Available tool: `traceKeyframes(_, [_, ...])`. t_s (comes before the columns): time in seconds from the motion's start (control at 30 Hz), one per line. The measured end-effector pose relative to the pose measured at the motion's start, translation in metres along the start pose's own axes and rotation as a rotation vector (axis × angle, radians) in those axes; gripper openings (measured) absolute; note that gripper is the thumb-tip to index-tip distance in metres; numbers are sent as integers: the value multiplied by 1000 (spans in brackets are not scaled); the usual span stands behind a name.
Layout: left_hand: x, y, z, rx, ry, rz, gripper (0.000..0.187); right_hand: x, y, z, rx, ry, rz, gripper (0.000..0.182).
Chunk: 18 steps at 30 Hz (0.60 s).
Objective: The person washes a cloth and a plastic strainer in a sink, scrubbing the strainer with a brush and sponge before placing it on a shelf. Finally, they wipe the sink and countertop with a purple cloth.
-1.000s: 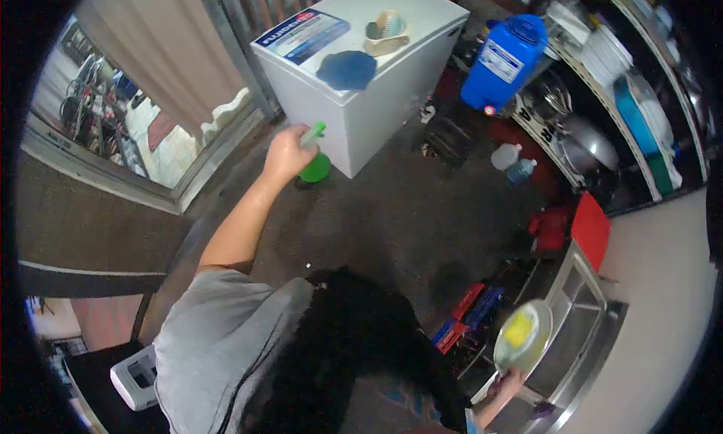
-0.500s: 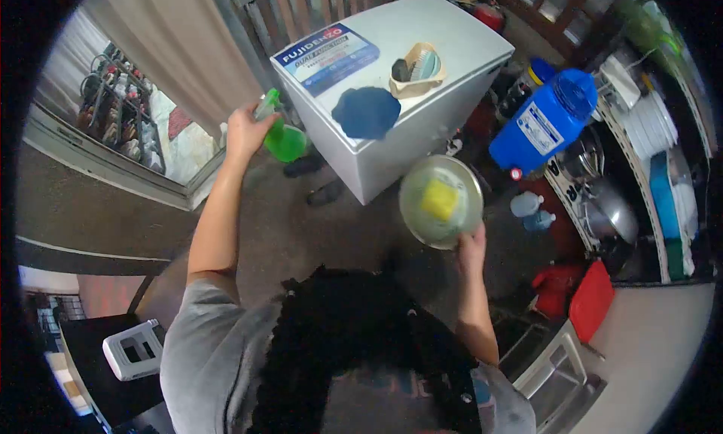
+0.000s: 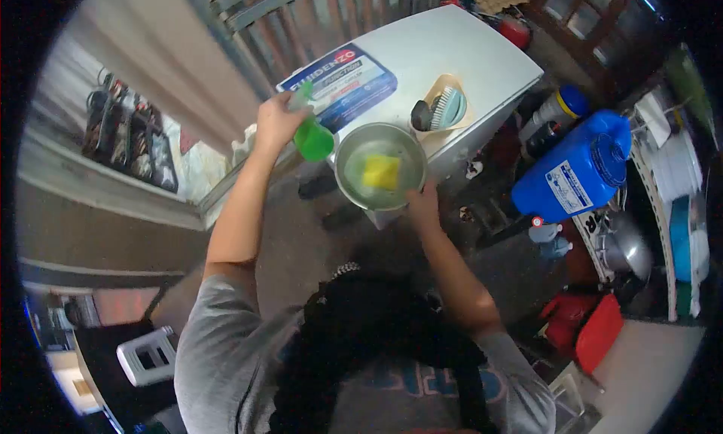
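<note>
My left hand is closed around the neck of a spray bottle with green liquid, held near the front left corner of the white chest freezer. In my right hand is the rim of a round metal bowl, which overlaps the freezer's near corner. Inside the bowl lies a yellow sponge amid what looks like cloudy liquid. Beyond the bowl, a beige basket with brushes stands on the freezer top. The blue cloth seen earlier is out of sight, apparently behind the bowl.
A blue jug stands right of the freezer, near a rack of dishes and pots. Slatted wood rises behind the freezer. At left are a curtain and glass door. A red chair-like object is at lower right.
My right hand has brought the bowl left and up to the freezer's corner. My left hand with the spray bottle has shifted right, and the view has turned slightly.
</note>
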State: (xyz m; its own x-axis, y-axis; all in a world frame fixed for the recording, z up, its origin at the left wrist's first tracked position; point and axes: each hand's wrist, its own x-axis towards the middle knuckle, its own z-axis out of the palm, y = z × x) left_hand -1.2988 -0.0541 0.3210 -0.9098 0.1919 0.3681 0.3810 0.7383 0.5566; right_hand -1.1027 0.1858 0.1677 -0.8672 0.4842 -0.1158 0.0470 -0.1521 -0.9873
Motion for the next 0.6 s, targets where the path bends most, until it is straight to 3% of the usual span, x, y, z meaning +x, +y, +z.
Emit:
traceKeyframes(0.07, [28,-5,17,14,35,123,43,18,7,18,47,43,68,52])
traceKeyframes(0.13, [48,-4,32,-85,-59,75,45,48,58,25,-128,75,-112,53])
traceKeyframes(0.27, [78,-7,61,-131,-118,98,49,53,43,53,-115,212,29,51])
traceKeyframes(0.37, [89,-17,84,-80,-151,180,44,52,47,58,-39,256,-68,51])
traceKeyframes(0.43, [92,-27,98,-163,-182,182,45,48,39,62,-204,328,-313,52])
traceKeyframes(0.47, [93,-32,103,-176,-178,183,46,31,-1,70,-20,349,-167,53])
traceKeyframes(0.5, [91,-36,108,-188,-172,181,47,30,5,68,-25,398,-164,53])
traceKeyframes(0.57, [90,-31,104,-44,-288,134,56,28,19,64,-160,460,-51,52])
traceKeyframes(0.6, [85,-32,107,13,-186,200,61,25,19,63,-273,478,-79,54])
